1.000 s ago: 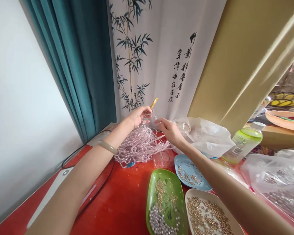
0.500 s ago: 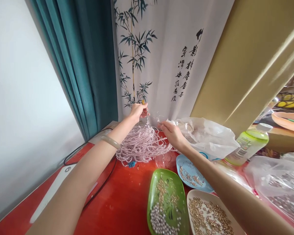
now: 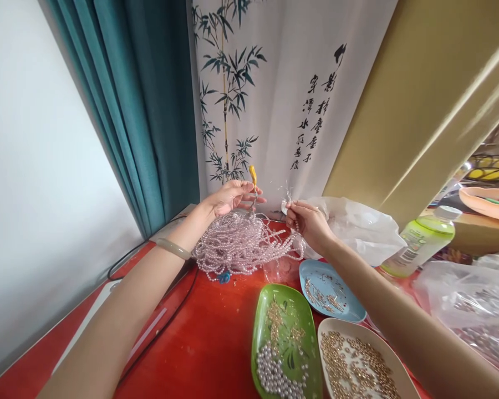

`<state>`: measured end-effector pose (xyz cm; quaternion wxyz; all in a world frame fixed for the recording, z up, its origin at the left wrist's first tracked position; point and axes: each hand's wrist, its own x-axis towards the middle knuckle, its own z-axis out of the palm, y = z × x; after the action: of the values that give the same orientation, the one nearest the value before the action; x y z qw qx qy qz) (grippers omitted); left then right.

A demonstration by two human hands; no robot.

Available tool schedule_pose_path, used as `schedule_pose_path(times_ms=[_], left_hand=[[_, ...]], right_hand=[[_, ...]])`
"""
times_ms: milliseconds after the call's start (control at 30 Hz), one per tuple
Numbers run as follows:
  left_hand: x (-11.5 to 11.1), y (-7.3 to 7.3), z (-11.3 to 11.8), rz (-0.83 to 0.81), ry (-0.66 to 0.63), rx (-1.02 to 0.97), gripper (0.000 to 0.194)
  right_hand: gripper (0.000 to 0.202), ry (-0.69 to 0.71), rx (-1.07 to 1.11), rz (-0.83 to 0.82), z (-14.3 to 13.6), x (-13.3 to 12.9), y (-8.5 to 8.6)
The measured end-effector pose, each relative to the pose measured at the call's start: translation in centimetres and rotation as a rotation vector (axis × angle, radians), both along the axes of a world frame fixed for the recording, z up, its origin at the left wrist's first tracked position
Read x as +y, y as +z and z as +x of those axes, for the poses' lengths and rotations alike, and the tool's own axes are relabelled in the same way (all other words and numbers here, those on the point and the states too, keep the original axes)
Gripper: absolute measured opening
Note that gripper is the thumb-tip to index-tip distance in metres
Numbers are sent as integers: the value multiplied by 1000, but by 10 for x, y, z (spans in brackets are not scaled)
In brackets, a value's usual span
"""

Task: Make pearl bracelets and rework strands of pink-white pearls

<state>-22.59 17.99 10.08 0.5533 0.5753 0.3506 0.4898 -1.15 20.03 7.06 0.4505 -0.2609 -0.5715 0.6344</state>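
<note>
A heap of pale pink bead strands (image 3: 233,244) lies at the back of the red table. Their gathered top, tied with a yellow wrap (image 3: 253,176), points upward at my left hand (image 3: 233,198). My left thumb and forefinger close round the gathered strands just below the wrap, while the other fingers are spread. My right hand (image 3: 310,220) pinches the end of some bead strands, and fine clear thread tails (image 3: 289,193) stick up above its fingertips. A small white piece (image 3: 284,207) shows at those fingertips; its kind is unclear. A blue tie (image 3: 224,277) sits at the heap's front edge.
In front stand a green tray (image 3: 255,332) with silver and gold beads, a blue plate (image 3: 311,269) with small metal pieces and a cream tray (image 3: 326,371) of gold beads. Plastic bags (image 3: 357,233) and a green-labelled bottle (image 3: 424,241) are at right. A black cable (image 3: 166,327) crosses the left.
My right hand has moved right, away from my left, with the thread tails. My left hand has turned and its fingers have spread, showing more of the yellow wrap.
</note>
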Motion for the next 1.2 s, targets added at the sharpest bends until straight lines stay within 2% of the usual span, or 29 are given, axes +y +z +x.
schedule_pose_path(times_ms=[133,233,300,433,567,667,767,833,900,1033,1133,1200], left_hand=[[-5,0,-1,1,-87,63,26],[-3,-3,-1,13,-158,83,27],[-1,-5,0,13,-141,94,27],[1,-8,2,-10,-32,83,28],[3,-8,-1,19,140,77,28],[5,-7,-3,75,292,163,20],[8,-7,-2,178,412,317,14],[9,-8,0,255,459,445,13],[9,-10,4,323,519,570,13],[11,-14,13,423,766,746,14],[12,-15,18,384,848,622,16],[12,-16,18,267,770,396,16]], right_hand=[[10,32,64,-118,-1,7,0],[8,27,99,-170,-2,9,9],[6,24,113,-177,-4,9,17],[2,-12,183,-165,-8,7,27],[2,-119,151,-135,-10,4,22],[2,-23,3,-123,-9,1,12],[12,74,-145,-51,-4,-2,6],[18,12,-234,49,-1,-4,5],[20,-108,-294,145,-1,-6,4],[17,-274,-261,258,-12,-16,5],[16,-275,-196,265,-20,-22,6],[16,-231,-188,230,-20,-23,6]])
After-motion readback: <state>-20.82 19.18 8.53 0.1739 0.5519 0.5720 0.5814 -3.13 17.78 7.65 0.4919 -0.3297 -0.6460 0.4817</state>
